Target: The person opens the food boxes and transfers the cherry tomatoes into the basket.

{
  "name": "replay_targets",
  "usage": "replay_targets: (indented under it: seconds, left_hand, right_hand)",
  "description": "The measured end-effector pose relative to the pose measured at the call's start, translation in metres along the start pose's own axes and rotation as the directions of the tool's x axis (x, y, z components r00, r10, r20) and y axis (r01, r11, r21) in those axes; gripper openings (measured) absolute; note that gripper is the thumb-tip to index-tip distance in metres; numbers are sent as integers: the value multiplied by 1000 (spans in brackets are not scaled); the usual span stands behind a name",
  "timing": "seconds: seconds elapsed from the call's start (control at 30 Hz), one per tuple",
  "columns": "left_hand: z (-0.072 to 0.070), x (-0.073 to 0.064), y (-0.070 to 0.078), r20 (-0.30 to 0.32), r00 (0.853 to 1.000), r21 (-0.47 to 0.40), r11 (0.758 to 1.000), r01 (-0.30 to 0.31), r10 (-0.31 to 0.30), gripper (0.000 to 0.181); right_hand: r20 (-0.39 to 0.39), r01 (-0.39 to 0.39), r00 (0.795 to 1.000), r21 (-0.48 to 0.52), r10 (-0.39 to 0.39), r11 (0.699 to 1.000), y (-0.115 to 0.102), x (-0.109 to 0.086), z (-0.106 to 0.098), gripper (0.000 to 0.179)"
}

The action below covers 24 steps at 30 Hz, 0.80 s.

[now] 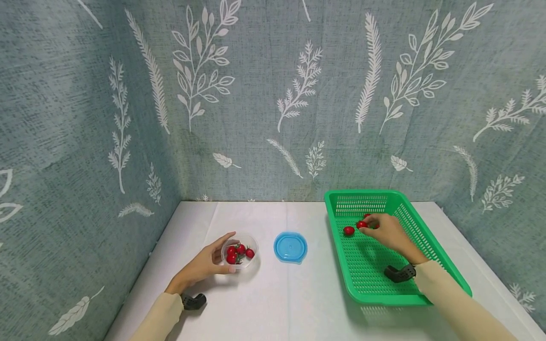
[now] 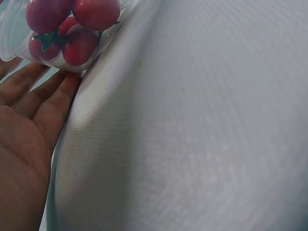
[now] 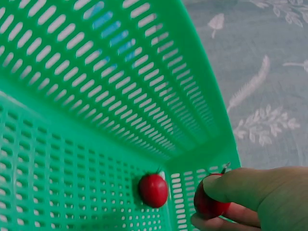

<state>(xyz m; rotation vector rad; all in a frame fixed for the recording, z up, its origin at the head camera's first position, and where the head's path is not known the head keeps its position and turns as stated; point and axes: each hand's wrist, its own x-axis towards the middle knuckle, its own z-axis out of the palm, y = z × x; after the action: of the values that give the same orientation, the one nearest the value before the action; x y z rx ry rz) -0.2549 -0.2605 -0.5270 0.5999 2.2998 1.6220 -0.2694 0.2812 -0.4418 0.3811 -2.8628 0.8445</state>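
A: What has things in it?

B: A clear tub (image 1: pixel 249 240) and a green basket (image 1: pixel 384 299). The tub sits on the white cloth (image 1: pixel 264 308), with at least four small tomatoes (image 1: pixel 241 249) inside.

A: And the basket?

B: It's big and full of little holes. One loose tomato (image 1: pixel 349 231) lies toward the back left of its floor. Another red one (image 1: pixel 367 216) peeks out just past the right hand (image 1: pixel 386 230).

A: What's that hand got?

B: Its thumb and fingers pinch a picked tomato (image 3: pixel 207 204) at the back part of the basket. (I can't tell if it touches the basket there.)

A: How does it look?

B: Round, smooth and dark red, with a bit of stem on top. The ones in the tub are red and shiny too, and green leafy tops show through the clear side.

A: And the left hand (image 1: pixel 206 259)?

B: It curls round the tub from the left, thumb on the near side, fingers on the far side.

A: What's the blue thing?

B: A blue lid (image 1: pixel 290 247), flat on the cloth between tub and basket, touching neither.
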Motion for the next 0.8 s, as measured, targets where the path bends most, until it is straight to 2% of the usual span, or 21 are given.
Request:
replay_targets:
  seconds: [0.37,0.6,0.8]
  left_hand:
    - [0,-1,-1,2,1000,1,1000,31,-31,105]
    - [-1,0,-2,14,1000,-2,1000,-5,5,103]
    - [-1,0,-2,13,1000,-4,1000,-7,7,102]
  right_hand:
    - [64,-89,994,-41,92,995,15,-1,-2,32]
    - [98,-130,985,-102,140,986,16,-1,-4,34]
    - [116,-146,980,-132,162,980,13,-3,-7,35]
